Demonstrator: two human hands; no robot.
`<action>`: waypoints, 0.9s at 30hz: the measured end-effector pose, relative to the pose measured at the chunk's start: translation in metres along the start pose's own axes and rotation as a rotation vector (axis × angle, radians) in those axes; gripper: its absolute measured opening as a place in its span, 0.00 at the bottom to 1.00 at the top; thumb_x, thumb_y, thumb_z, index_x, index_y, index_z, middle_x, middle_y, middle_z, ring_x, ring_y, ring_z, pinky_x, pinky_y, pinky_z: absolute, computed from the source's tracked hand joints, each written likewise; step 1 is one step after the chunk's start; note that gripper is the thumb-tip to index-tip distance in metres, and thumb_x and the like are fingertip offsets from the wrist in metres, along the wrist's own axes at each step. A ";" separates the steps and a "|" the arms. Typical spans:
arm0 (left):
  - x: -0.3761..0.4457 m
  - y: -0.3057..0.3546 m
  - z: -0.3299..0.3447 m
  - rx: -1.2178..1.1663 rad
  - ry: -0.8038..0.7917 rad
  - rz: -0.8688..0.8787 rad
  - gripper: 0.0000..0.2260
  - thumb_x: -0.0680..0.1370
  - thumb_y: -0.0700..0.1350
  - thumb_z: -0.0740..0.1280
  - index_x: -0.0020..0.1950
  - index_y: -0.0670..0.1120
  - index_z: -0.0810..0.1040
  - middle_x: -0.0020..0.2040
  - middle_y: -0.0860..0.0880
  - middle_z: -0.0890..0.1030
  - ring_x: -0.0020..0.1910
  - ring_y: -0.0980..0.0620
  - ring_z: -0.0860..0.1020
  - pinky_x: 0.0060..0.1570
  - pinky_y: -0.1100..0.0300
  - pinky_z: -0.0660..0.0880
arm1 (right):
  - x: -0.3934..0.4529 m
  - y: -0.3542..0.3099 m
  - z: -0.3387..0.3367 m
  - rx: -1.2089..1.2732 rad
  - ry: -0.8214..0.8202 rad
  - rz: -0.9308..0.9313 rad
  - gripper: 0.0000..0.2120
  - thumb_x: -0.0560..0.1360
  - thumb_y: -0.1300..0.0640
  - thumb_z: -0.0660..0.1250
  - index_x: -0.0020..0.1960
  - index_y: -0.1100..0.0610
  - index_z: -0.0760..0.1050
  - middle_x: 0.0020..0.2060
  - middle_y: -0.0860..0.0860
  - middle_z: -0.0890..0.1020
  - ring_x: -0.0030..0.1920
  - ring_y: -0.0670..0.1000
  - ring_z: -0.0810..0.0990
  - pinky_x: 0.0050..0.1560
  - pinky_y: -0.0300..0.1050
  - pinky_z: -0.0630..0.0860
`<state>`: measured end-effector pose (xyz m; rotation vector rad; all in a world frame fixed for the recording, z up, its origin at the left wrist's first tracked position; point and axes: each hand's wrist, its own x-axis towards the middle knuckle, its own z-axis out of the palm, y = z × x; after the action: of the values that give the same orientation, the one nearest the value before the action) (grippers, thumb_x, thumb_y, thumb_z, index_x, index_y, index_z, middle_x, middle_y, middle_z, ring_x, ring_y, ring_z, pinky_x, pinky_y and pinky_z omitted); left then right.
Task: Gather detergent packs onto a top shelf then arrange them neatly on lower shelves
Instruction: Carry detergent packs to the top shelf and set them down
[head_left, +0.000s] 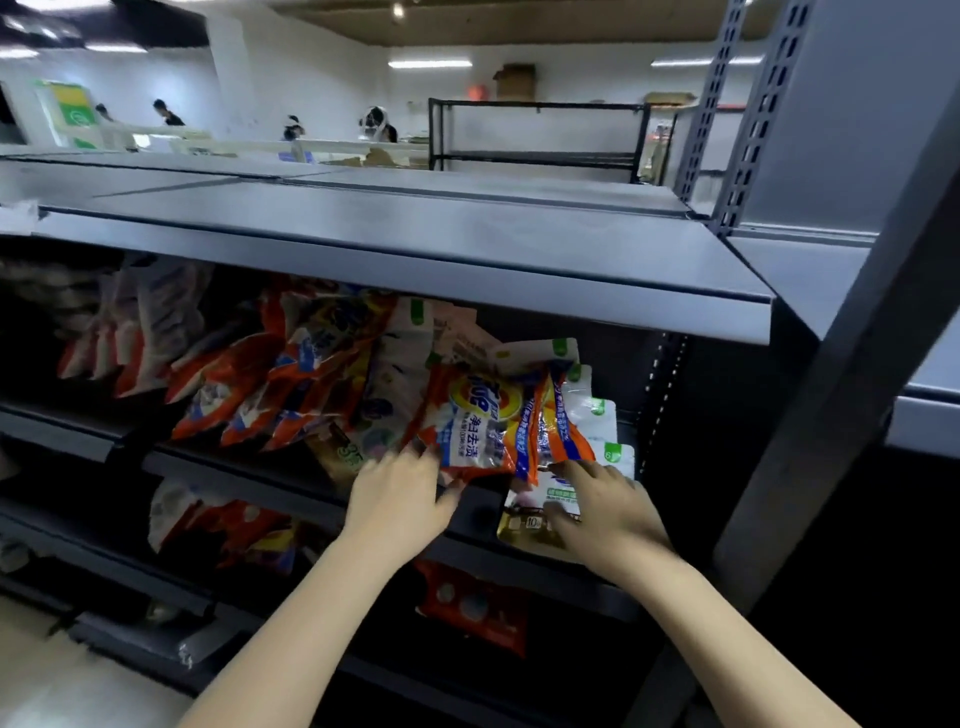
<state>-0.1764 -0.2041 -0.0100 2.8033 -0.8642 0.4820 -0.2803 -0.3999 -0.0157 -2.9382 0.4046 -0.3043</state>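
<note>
Under the grey top shelf (415, 244), on the shelf below it, my hands were both at the right end of the heap of detergent packs (291, 374). My left hand (400, 493) pinched the lower edge of an orange pack (478, 426), thumb beneath and fingers on its face, I think to lift it free of the pile. My right hand (608, 504) lay at three o'clock from it, fingers curled over a white and gold pack (535, 514) that hung past the shelf lip, probably to stop it sliding off. Behind, at twelve o'clock, white pouches (592, 405) leaned against the dark back wall. More packs (223, 530) lay on a lower shelf at eight o'clock. Overhead, the top shelf's front edge left little room for lifting, and the grey upright (841, 395) stood close at three o'clock.
</note>
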 end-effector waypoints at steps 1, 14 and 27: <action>0.009 -0.001 0.009 -0.014 -0.016 0.014 0.22 0.77 0.61 0.58 0.64 0.50 0.72 0.57 0.49 0.78 0.58 0.46 0.75 0.50 0.56 0.71 | 0.003 0.000 0.001 -0.013 0.006 0.020 0.22 0.76 0.40 0.56 0.68 0.46 0.64 0.66 0.45 0.72 0.65 0.50 0.70 0.61 0.46 0.66; 0.092 -0.019 0.090 -0.131 -0.143 0.269 0.31 0.77 0.55 0.64 0.77 0.55 0.53 0.77 0.43 0.51 0.75 0.39 0.50 0.71 0.46 0.58 | 0.049 0.002 0.021 -0.046 -0.032 0.344 0.26 0.75 0.41 0.61 0.69 0.48 0.64 0.60 0.50 0.74 0.61 0.55 0.72 0.55 0.50 0.69; 0.099 -0.048 0.076 -0.588 -0.129 0.025 0.17 0.79 0.52 0.62 0.65 0.47 0.73 0.63 0.45 0.74 0.61 0.44 0.73 0.60 0.48 0.71 | 0.103 0.009 0.042 0.230 -0.050 0.620 0.31 0.67 0.38 0.71 0.59 0.59 0.70 0.56 0.56 0.76 0.58 0.58 0.74 0.53 0.49 0.71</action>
<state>-0.0523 -0.2349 -0.0497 2.2986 -0.8887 0.0309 -0.1764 -0.4321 -0.0399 -2.4362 1.1434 -0.1741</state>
